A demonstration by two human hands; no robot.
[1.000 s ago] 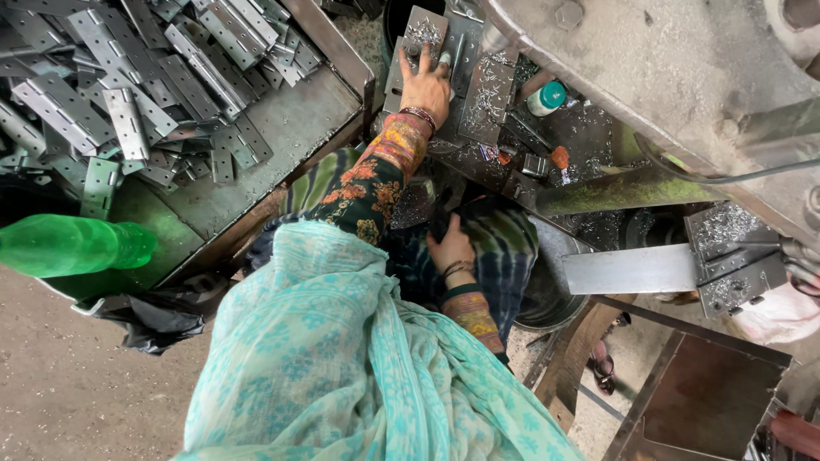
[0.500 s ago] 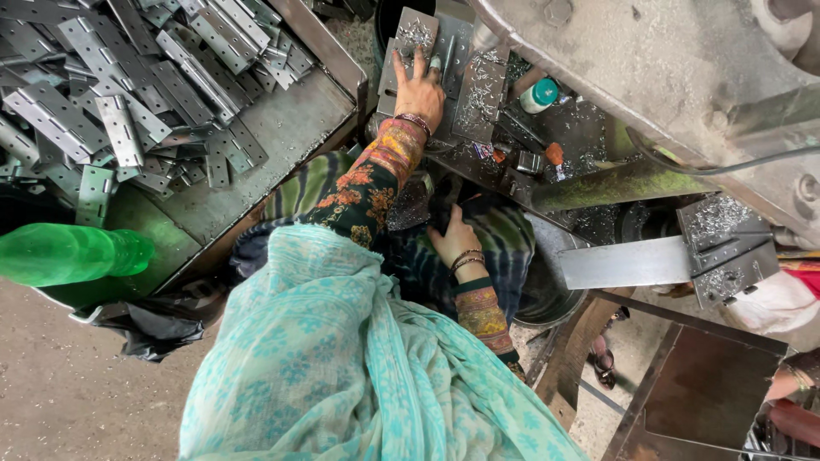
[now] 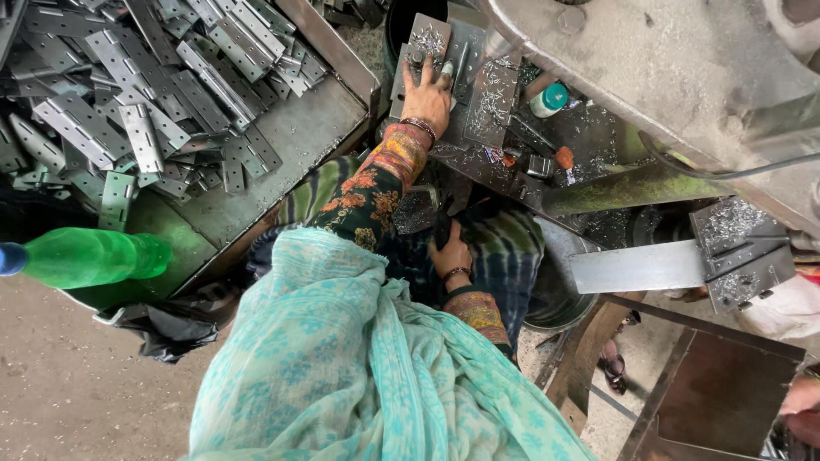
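At far left, at nine o'clock: green plastic bottle (image 3: 90,256) lying on its side. Above it, toward eleven o'clock: metal tray (image 3: 282,162) heaped with grey hinges (image 3: 128,102).

Near twelve o'clock: left hand (image 3: 427,98) stretched forward, fingers spread wide, pressed flat on a metal plate (image 3: 427,38) dusted with shavings. Plate directly under the fingertips and reaching past them toward twelve o'clock; nothing gripped. Bangles at the wrist, patterned sleeve behind.

Just below centre: right hand (image 3: 450,254) resting low in the lap on dark striped cloth, fingers curled over something dark; cannot tell what, or whether anything is held.

Right of the left hand, at one o'clock: small white bottle with a teal cap (image 3: 548,100) standing on the littered surface (image 3: 589,137). At three o'clock: flat steel bar (image 3: 636,266) jutting from a bracket. Across the bottom: pale turquoise scarf (image 3: 359,384).
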